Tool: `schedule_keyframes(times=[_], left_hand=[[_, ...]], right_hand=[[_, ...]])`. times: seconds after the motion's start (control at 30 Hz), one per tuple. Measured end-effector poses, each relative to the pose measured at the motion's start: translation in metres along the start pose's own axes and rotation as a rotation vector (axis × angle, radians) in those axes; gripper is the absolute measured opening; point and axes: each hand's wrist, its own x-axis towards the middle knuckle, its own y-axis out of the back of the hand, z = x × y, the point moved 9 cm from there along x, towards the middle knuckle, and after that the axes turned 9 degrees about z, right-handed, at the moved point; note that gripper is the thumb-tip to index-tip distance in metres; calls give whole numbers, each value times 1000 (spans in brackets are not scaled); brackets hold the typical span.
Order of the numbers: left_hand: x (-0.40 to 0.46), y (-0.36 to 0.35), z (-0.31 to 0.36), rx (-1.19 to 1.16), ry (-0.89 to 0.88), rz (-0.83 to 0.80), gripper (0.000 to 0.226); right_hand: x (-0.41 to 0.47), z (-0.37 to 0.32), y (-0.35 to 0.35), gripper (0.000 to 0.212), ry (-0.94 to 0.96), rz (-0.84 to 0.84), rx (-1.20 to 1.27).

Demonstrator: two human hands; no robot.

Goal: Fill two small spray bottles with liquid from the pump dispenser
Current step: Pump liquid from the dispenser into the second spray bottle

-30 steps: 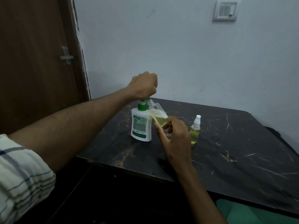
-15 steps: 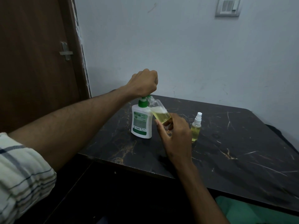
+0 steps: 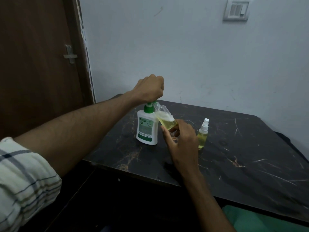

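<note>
A white pump dispenser (image 3: 146,129) with a green collar stands near the left end of the dark marble table (image 3: 242,158). My left hand (image 3: 149,89) is a fist closed over its pump head, hiding it. My right hand (image 3: 181,143) holds an uncapped clear spray bottle (image 3: 165,118), tilted so its neck sits under the pump spout; yellow-green liquid and foam fill its lower part. A second small spray bottle (image 3: 203,134) with a white spray cap stands upright to the right, holding yellow liquid.
The table sits against a pale wall, with a brown door (image 3: 33,64) to the left. A wall switch (image 3: 236,10) is high on the right. Green cloth (image 3: 250,220) shows below the table's front edge.
My left fist has risen slightly over the pump head. The tilted bottle stays at the spout, held the same way. The view has shifted a little.
</note>
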Motion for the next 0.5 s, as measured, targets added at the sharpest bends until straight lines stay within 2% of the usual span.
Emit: schedule_keyframes(times=[0.5], left_hand=[[3, 2, -1, -12, 10, 14, 17]], right_hand=[[1, 2, -2, 28, -5, -2, 4]])
